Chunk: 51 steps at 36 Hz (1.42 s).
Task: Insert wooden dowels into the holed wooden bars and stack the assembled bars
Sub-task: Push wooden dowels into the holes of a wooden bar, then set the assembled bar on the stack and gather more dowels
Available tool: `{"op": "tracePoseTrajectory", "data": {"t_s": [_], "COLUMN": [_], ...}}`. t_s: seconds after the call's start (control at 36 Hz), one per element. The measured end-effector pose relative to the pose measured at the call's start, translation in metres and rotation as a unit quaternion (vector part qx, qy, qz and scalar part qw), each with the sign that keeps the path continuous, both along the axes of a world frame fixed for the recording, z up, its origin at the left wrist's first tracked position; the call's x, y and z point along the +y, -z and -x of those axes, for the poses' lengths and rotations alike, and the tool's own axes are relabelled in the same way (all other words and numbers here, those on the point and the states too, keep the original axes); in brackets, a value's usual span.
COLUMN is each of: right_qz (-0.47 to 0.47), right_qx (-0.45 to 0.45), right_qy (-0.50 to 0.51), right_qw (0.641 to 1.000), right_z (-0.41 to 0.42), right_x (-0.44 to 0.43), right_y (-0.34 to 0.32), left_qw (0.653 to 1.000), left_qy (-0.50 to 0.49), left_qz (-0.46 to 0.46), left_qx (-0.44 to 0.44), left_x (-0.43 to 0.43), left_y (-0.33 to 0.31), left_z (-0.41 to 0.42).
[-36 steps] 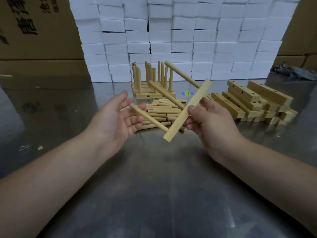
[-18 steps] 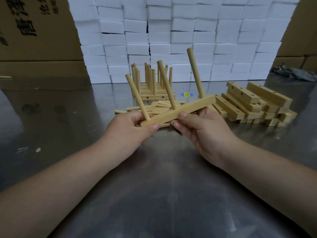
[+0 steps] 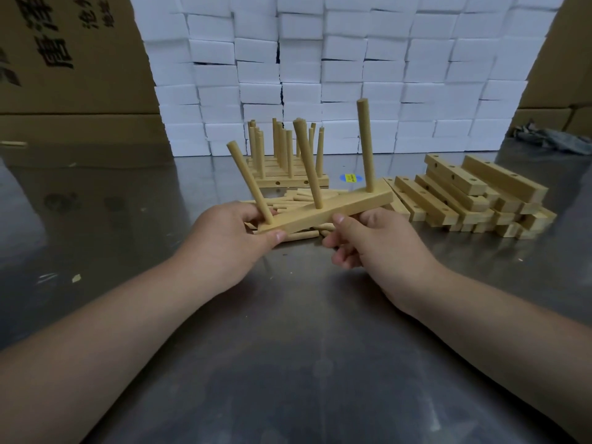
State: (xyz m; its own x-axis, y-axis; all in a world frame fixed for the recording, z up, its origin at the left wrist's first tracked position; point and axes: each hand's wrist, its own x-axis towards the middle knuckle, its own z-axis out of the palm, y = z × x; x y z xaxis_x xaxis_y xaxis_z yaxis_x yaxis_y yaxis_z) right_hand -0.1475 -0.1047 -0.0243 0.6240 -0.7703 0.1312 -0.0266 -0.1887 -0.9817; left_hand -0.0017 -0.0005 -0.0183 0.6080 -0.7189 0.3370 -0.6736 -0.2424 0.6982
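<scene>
Gripping dowelled bar with left hand and right hand; stack next, probably, many bare bars to go

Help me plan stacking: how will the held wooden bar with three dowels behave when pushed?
Probably stiff: the pale wooden bar looks straight between left hand and right hand. Likely tippy: tall wooden dowels rise over its narrow base. Leaning dowels may sit loose.

Warehouse or packing workshop: steel table, stacked white foam blocks far, cardboard boxes both sides.
</scene>
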Motion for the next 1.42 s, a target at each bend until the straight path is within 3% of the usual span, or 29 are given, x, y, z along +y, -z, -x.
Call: {"op": "tracePoseTrajectory", "data": {"t_s": [0.22, 0.44, 0.81, 1.17, 1.42], "right_qz": [0.089, 0.168, 0.146, 0.129, 0.126], "right_qx": [0.045, 0.075, 0.083, 0.095, 0.102], "right_qy": [-0.003, -0.034, -0.086, -0.1, -0.101], "right_qw": [0.995, 0.982, 0.982, 0.982, 0.982], "right_z": [0.002, 0.003, 0.001, 0.0, 0.0], "right_x": [0.001, 0.001, 0.0, 0.0, 0.0], "right_y": [0.003, 0.006, 0.007, 0.009, 0.009], "left_qw": [1.0, 0.995, 0.973, 0.972, 0.957], "left_qy": [-0.012, -0.005, 0.002, -0.029, -0.056], "left_qz": [0.001, -0.054, -0.186, -0.177, -0.224], "left_qx": [-0.016, -0.083, -0.138, -0.154, -0.178], "left_x": [-0.004, -0.052, -0.12, -0.14, -0.149], "left_y": [-0.021, -0.052, -0.021, -0.009, -0.01], "left_z": [-0.009, -0.055, -0.124, -0.136, -0.127]}}
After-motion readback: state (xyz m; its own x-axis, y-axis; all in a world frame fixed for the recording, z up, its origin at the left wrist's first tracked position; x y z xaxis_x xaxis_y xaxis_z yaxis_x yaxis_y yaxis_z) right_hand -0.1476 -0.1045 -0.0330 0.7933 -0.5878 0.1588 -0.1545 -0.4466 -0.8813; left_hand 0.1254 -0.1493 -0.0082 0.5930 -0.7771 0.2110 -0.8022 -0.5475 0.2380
